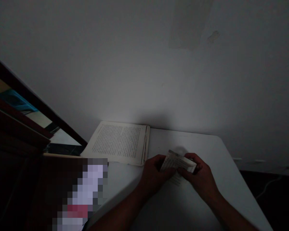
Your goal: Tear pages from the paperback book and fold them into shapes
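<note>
A small printed paper (179,161) is held over the white surface (207,146), its left side gripped by the left hand (153,170) and its right side by the right hand (203,175), thumbs on top. Beyond the left hand, a stack of printed pages (119,141) lies near the wall (125,70).

Here's your small paper (178,162), greyish white and striped with rows of dark print! And look at that page stack (119,141): off-white, lined all over with tiny dark characters. You've got a plain, whitish-grey tabletop (218,154), a grey wall (110,64) wearing a browner patch (190,25), a dark brown strip (38,103), and a flash of bright blue on an unclear object (18,100)!
</note>
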A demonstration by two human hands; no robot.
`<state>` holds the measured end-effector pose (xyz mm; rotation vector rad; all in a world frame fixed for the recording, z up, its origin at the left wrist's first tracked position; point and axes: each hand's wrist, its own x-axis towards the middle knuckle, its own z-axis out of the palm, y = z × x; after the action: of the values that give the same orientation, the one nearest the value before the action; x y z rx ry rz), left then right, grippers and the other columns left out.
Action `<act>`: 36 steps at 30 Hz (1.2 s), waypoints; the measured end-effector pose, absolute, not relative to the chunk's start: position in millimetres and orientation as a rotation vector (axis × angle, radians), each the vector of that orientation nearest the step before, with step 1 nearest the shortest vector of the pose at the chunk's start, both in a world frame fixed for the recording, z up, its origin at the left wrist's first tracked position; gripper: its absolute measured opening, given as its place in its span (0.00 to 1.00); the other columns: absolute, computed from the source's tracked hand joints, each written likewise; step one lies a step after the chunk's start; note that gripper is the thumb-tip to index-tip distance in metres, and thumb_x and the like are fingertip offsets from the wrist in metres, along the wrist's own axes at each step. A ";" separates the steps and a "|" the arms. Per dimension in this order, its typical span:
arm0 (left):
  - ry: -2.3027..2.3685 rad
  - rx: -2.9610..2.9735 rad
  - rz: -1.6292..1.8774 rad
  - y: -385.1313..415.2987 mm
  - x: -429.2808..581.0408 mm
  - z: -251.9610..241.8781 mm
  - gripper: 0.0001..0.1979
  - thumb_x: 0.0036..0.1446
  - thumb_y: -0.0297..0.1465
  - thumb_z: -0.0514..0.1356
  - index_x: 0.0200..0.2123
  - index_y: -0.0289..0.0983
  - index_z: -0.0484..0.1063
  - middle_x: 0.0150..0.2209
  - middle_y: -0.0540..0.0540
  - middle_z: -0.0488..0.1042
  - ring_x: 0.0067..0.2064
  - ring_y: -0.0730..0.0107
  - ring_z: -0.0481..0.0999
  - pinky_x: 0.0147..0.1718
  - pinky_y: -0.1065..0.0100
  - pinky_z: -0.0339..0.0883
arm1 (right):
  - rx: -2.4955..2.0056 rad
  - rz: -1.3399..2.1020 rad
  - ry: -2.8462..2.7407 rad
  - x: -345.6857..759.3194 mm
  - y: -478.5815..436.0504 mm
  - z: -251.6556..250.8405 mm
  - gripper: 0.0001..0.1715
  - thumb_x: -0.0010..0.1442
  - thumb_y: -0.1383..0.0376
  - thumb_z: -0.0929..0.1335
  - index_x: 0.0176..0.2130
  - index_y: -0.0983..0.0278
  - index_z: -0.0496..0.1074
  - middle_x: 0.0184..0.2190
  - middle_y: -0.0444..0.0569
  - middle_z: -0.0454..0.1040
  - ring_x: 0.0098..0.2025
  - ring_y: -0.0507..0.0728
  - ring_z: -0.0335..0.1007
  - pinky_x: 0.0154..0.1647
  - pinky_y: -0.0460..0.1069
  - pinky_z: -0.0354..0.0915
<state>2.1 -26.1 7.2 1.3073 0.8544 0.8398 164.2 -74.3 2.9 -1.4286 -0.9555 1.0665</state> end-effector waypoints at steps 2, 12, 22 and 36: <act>0.853 1.313 0.839 -25.4 2.4 6.7 0.13 0.45 0.27 0.65 0.38 0.33 0.73 0.35 0.44 0.77 0.37 0.63 0.76 0.36 0.67 0.68 | -1.416 1.081 -0.989 162.8 -74.3 6.3 0.23 0.43 0.65 0.74 0.37 0.61 0.63 0.24 0.39 0.70 0.23 0.50 0.65 0.22 0.43 0.62; 0.873 1.336 0.894 -25.9 4.8 7.4 0.14 0.45 0.23 0.63 0.39 0.35 0.73 0.35 0.47 0.77 0.36 0.66 0.75 0.34 0.70 0.68 | -1.353 1.095 -1.016 159.7 -74.9 13.4 0.27 0.44 0.65 0.74 0.42 0.59 0.62 0.30 0.44 0.76 0.29 0.53 0.72 0.28 0.44 0.66; 0.920 1.420 0.856 -26.9 4.8 14.0 0.15 0.45 0.25 0.63 0.40 0.35 0.74 0.36 0.48 0.77 0.37 0.66 0.75 0.35 0.71 0.67 | -1.408 1.079 -1.016 161.9 -74.1 9.0 0.26 0.43 0.64 0.75 0.40 0.60 0.63 0.30 0.45 0.76 0.28 0.54 0.72 0.27 0.45 0.65; 0.903 1.350 0.861 -25.5 3.4 10.4 0.17 0.44 0.26 0.64 0.41 0.34 0.72 0.37 0.46 0.77 0.38 0.65 0.75 0.36 0.69 0.68 | -1.390 1.069 -0.970 163.1 -74.5 2.6 0.24 0.45 0.62 0.74 0.39 0.60 0.63 0.29 0.45 0.76 0.26 0.54 0.71 0.25 0.46 0.65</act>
<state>3.4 -25.5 10.4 1.3499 0.9031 0.8609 163.1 -74.5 2.6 -1.3903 -0.9701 1.0690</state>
